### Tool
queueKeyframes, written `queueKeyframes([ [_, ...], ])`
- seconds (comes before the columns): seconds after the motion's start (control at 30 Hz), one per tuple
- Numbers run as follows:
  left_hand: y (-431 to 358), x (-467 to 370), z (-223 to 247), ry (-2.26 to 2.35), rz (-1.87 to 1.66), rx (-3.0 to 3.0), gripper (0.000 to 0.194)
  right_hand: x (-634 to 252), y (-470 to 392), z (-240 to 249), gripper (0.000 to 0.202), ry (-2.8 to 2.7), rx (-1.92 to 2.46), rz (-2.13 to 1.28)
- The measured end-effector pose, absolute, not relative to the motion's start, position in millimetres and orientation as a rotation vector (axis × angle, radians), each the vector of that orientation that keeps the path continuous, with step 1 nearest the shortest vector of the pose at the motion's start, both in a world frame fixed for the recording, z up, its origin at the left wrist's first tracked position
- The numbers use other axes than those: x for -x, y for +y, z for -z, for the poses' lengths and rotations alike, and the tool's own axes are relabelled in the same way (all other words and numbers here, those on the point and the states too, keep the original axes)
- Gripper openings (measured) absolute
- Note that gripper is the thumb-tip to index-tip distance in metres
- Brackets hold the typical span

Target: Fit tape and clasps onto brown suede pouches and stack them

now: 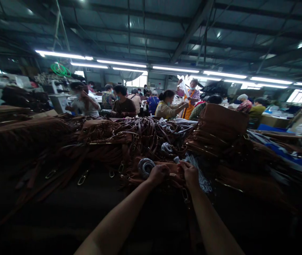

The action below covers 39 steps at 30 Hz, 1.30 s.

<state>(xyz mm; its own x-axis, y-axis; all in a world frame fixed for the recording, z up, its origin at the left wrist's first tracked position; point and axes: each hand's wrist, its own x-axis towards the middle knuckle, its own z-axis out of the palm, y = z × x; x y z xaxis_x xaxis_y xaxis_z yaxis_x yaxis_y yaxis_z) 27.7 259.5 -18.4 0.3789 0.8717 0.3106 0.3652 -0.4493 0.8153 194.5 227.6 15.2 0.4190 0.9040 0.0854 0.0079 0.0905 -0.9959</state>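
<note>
A brown bag point(176, 169) with metal fittings lies in front of me, both my hands over it. My left hand point(158, 175) is closed at the bag's left part; what its fingers hold is hidden. My right hand point(190, 173) pinches a small pale piece point(177, 160), too small to name. Just left of my left hand sits a coil wrapped in pale material point(145, 167). A bundle of thin, clear strands point(201, 175) spreads out beside my right hand. Below, a metal clasp point(185, 194) hangs between my forearms.
Brown fringed bags point(28, 129) are heaped to the left. A taller stack of brown bags point(221, 124) rises at right. Straps point(140, 127) and another pale coil point(166, 148) lie behind my hands. Several people work farther back, one in an orange apron point(189, 106).
</note>
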Motion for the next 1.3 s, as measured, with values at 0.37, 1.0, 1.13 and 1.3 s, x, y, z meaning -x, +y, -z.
queueKeyframes([
  [0.37, 265, -27, 30, 1.036, -1.030, -2.001, 0.023, -190, 225, 5, 0.031, -1.677, 1.480, -0.575],
  [1.0, 261, -25, 22, 1.192, -0.919, -2.153, 0.026, -187, 221, -1, 0.024, -1.870, 1.520, -0.387],
  [1.13, 261, -25, 21, 1.191, -0.937, -2.145, 0.026, -182, 217, -6, 0.024, -1.973, 1.539, -0.256],
  [1.3, 260, -25, 19, 1.134, -0.936, -2.109, 0.027, -178, 210, -15, 0.028, -2.146, 1.576, -0.086],
])
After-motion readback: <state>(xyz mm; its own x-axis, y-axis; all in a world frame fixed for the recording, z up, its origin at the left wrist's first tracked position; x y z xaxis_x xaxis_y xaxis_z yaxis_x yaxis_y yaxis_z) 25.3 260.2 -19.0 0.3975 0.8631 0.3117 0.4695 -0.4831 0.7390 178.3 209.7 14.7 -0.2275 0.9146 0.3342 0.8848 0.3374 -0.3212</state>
